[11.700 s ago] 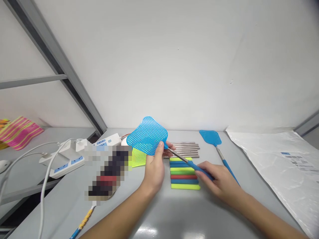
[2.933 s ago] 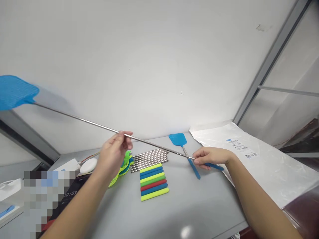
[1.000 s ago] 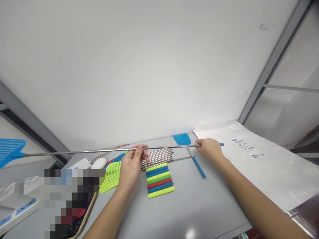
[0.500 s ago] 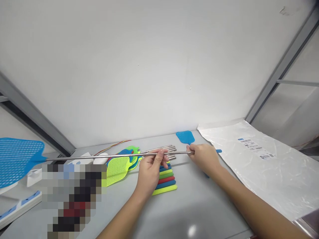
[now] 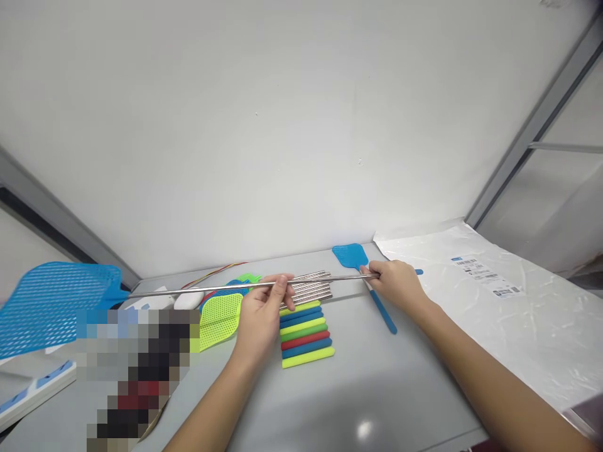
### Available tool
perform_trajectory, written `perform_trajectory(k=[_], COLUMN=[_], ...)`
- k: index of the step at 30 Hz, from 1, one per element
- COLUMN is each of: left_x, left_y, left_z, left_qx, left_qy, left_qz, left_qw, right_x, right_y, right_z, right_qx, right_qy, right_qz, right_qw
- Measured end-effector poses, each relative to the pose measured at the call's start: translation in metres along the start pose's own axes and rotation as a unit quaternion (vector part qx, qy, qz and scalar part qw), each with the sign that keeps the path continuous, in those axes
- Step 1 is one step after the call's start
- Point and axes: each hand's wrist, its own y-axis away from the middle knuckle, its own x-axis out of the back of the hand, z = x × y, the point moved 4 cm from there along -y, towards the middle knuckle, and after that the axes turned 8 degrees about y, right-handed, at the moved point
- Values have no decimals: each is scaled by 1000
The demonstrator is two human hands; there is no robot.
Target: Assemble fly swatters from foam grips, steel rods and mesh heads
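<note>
A blue fly swatter [image 5: 66,301] with a long metal rod stretches sideways above the table, its perforated head at the left. My left hand [image 5: 266,307] is closed around the middle of the rod. Toward the handle end, my right hand [image 5: 391,279] grips the same swatter; a blue handle tip shows past the fist. Behind that hand a second blue fly swatter [image 5: 351,255] lies on the table, its blue handle pointing toward me. Under the rod are several metal rods [image 5: 313,289] and a row of coloured handles [image 5: 306,336]. Yellow, blue and green swatter heads [image 5: 220,321] are stacked left of my left hand.
A white plastic mailing bag [image 5: 494,326] with a label covers the right of the grey table [image 5: 377,389]. At the left are a power strip [image 5: 38,392], a white mouse-shaped object [image 5: 188,299] and a blurred-out patch. A pale wall [image 5: 301,138] stands behind.
The swatter's head has shifted right, toward the hands. My left hand has slid left along the rod, and my right hand has moved slightly right, uncovering the lying swatter's handle.
</note>
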Motion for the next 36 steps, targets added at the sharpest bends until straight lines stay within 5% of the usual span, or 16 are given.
perform_trajectory(k=[10,18,27,36], left_x=[31,25,-7,-11], left_y=[-12,-6,11,13], left_z=[22,10,2,-10], left_qx=[-69,-53,-29,7], left_qy=[60,32,-5,8], left_qz=[106,93,4,-8], left_qw=[990,994,1000,1000], right_x=[-10,-8,-8,-2], right_y=[-5,-5,12,14], right_z=[15,23,-33,-32], right_qx=[-3,-42,10,1], right_qy=[0,27,45,44], right_qz=[-8,-3,-20,-20], right_qw=[1000,999,999,999])
